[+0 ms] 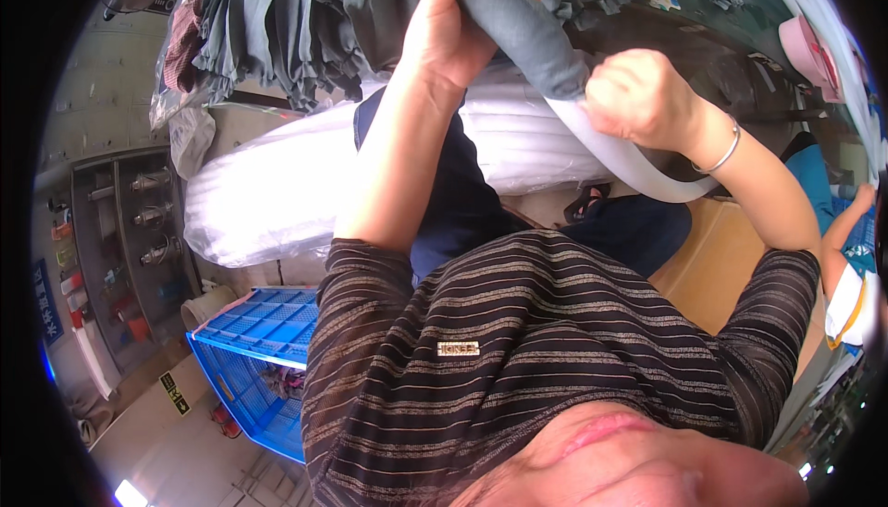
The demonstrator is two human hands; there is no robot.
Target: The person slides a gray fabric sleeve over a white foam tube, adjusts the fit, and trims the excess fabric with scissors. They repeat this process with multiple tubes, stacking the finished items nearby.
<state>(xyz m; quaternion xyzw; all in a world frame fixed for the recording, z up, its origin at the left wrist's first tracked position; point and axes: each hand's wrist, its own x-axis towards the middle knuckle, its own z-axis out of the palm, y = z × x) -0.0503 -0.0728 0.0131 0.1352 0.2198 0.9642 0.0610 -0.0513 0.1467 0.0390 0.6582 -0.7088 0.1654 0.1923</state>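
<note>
A long grey fabric sleeve (518,30) runs diagonally at the top, drawn over a smooth white tube (629,160) whose bare part curves away to the right. My left hand (453,30) cradles the sleeve from beneath, thumb on one side and fingertips showing on the other. Closed in a fist, my right hand (638,98) grips the sleeve's lower edge where it meets the white tube. Its fingertips are hidden. Just left of my left hand, a thick row of grey fabric pieces (305,21) hangs over the work surface.
A plastic-wrapped white bundle (264,188) lies across beyond my legs. At the lower left stands a blue plastic crate (254,322). A brown cardboard box (708,262) sits by my right side. Another person's arm (837,243) shows at the far right, below a pink object (807,55).
</note>
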